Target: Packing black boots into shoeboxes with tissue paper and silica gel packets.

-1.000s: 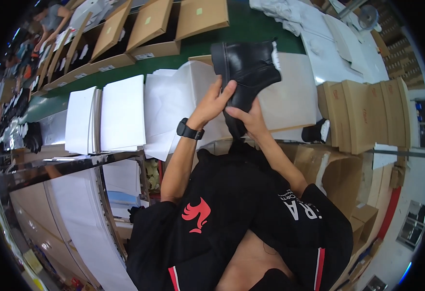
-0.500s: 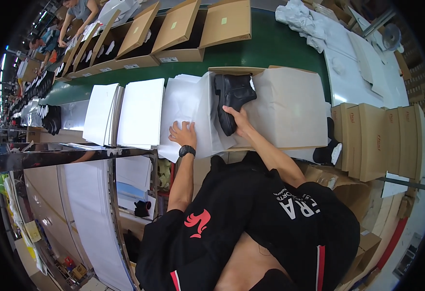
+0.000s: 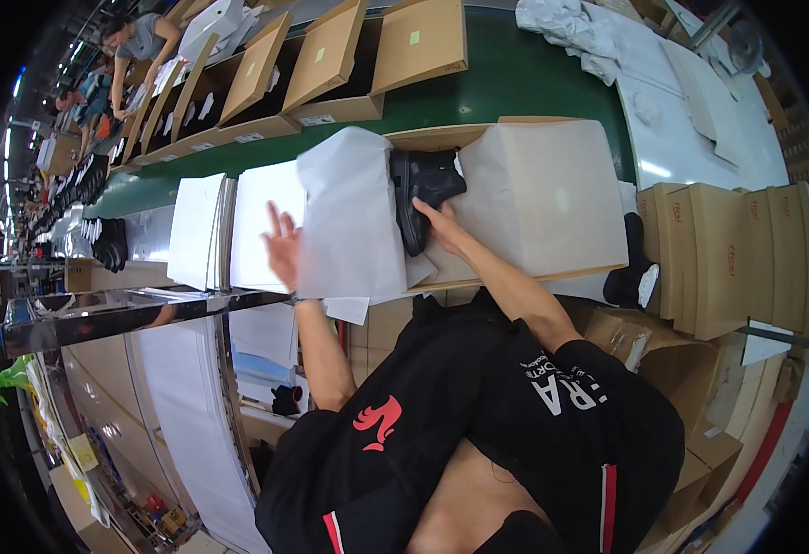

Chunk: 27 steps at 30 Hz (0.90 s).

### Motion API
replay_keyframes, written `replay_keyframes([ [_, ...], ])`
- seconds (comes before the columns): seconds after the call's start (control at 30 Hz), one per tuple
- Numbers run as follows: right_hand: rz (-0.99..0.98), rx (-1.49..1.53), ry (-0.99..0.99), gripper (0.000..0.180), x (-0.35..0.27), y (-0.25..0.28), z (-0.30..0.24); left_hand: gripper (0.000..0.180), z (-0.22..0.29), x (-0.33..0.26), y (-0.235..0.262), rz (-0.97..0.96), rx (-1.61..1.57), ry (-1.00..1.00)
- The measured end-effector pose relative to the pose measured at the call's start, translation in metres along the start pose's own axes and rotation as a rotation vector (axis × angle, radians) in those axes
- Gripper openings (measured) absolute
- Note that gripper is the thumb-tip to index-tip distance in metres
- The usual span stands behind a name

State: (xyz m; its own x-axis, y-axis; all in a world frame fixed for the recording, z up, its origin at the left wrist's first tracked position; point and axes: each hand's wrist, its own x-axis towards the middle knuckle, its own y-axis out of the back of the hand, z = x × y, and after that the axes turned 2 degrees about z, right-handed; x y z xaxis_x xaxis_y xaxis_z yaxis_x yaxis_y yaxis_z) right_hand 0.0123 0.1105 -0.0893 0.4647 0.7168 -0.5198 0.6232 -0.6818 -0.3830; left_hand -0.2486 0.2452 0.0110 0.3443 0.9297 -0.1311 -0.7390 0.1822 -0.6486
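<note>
My right hand [image 3: 441, 226] is pressing flat on a black boot [image 3: 425, 189], fingers spread over its sole end, not clamped round it. The boot is lying on its side inside an open cardboard box [image 3: 552, 198], tucked against the box's left wall, directly under and ahead of my fingertips.

My left hand [image 3: 282, 245] is lifting a sheet of white tissue paper [image 3: 349, 217]; palm open, fingers apart, the sheet hiding my thumb, so I cannot tell how it is pinched. The paper is standing up just left of the boot, touching the box edge.

Judging this step: I am better off holding the boot still with the right hand while drawing the sheet over evenly, keeping it from creasing or catching on the heel.

Further out: stacks of white paper [image 3: 203, 231] are lying on the worktop to my left, more open boxes [image 3: 330, 65] are riding the green conveyor belt [image 3: 515, 88] beyond, folded cartons [image 3: 727, 249] are standing to my right.
</note>
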Motion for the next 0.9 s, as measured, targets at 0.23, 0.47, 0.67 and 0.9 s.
replay_keyframes([
  [0.23,-0.056,-0.898,-0.168,0.067,-0.019,0.001,-0.037,0.053,-0.082,0.014,-0.061,-0.152,0.565,-0.344],
  [0.47,-1.004,-1.557,0.203,0.05,-0.168,0.01,-0.129,0.061,-0.182,0.005,-0.162,-0.428,1.629,-0.666],
  [0.67,-0.94,-1.096,0.272,0.043,-0.19,0.043,-0.158,0.06,-0.168,0.002,-0.169,-0.332,1.218,-0.465],
  [0.9,-0.396,-0.346,0.195,0.061,-0.137,0.074,-0.122,0.078,-0.102,-0.1,-0.179,-0.724,1.268,-0.387],
])
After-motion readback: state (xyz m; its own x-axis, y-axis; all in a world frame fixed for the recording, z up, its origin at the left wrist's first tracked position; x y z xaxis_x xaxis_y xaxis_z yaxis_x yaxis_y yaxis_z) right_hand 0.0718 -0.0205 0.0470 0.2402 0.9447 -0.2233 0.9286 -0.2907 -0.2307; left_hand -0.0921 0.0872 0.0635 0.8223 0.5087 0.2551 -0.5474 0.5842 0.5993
